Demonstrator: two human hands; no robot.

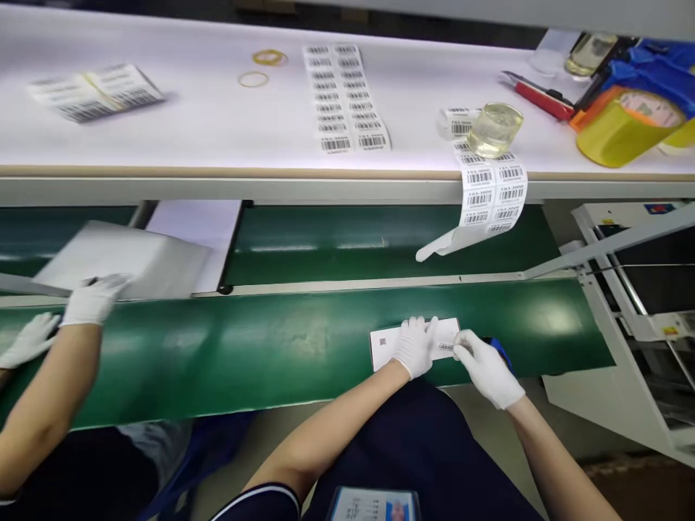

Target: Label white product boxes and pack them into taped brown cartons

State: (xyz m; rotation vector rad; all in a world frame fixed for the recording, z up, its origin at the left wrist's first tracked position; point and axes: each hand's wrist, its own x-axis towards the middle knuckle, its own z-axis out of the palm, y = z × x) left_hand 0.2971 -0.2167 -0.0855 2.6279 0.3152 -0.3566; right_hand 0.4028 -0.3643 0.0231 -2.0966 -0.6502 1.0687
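A slim white box lies on the green conveyor belt in front of me. Across its middle rests my left hand in a white glove, fingers reaching to the far edge and holding it. My right hand, also gloved, is at the box's right end, thumb and forefinger pinched at a small barcode label there. Whether the label is fully stuck down I cannot tell. Above, a strip of barcode labels hangs over the shelf edge under a clear glass weight.
A co-worker's gloved hands are at a white sheet-like item on the left. On the shelf lie a label sheet, a banded label stack, rubber bands, a red-handled cutter and yellow tape.
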